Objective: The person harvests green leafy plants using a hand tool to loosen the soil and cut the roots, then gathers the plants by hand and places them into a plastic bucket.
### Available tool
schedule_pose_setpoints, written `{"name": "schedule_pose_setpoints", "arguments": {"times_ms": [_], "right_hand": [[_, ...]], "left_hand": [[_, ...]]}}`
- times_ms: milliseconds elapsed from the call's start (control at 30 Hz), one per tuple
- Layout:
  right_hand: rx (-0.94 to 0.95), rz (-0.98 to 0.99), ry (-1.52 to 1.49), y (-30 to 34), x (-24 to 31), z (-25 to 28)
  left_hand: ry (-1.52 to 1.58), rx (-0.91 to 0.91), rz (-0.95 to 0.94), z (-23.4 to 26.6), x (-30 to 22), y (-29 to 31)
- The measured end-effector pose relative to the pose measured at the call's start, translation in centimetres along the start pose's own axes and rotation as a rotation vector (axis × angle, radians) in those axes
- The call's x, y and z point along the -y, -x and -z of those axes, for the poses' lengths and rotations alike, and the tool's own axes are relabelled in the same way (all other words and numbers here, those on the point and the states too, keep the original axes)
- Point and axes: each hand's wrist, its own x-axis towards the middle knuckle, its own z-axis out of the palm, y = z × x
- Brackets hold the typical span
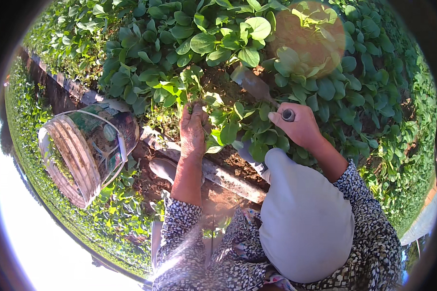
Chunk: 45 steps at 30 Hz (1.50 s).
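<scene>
My left hand (193, 127) is closed on a small bunch of leafy green plants (192, 85), with stems pinched at the fingertips and leaves sticking up beyond them. In my right hand (300, 125) is the dark round-ended handle of a hand trowel (253, 84). Its flat metal blade points up and to the left, over bare soil among the greens; whether the tip is in the ground I cannot tell. Broad-leaved greens (230, 127) stand between the two hands, some leaves brushing close to the left fingers.
A tipped plastic bucket (75, 153) with a pale rim and a handle lies at the left. A pale strip of edging (223, 178) runs between the bed and a soil path. Dense greens (335, 87) fill the far side. A large pale rounded shape (306, 218) covers the lower middle.
</scene>
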Motion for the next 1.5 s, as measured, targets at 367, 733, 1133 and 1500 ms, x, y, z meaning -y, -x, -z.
{"name": "schedule_pose_setpoints", "arguments": {"times_ms": [367, 733, 1133, 1500], "right_hand": [[-0.071, 0.314, 0.475, -2.2, 2.1, -1.8], [0.130, 0.145, 0.285, -1.9, 3.1, -2.3], [0.326, 0.260, 0.643, 2.0, 3.0, -2.3], [0.241, 0.086, 0.309, 4.6, 0.3, -2.1]], "left_hand": [[-0.090, -0.385, -0.039, 3.6, 2.0, -1.8], [-1.037, 0.124, -0.156, 1.6, 12.3, 3.1], [-0.918, 0.108, -0.390, 0.8, 10.8, 5.4], [-0.952, -0.106, -0.202, -1.4, 3.6, -3.3]]}}
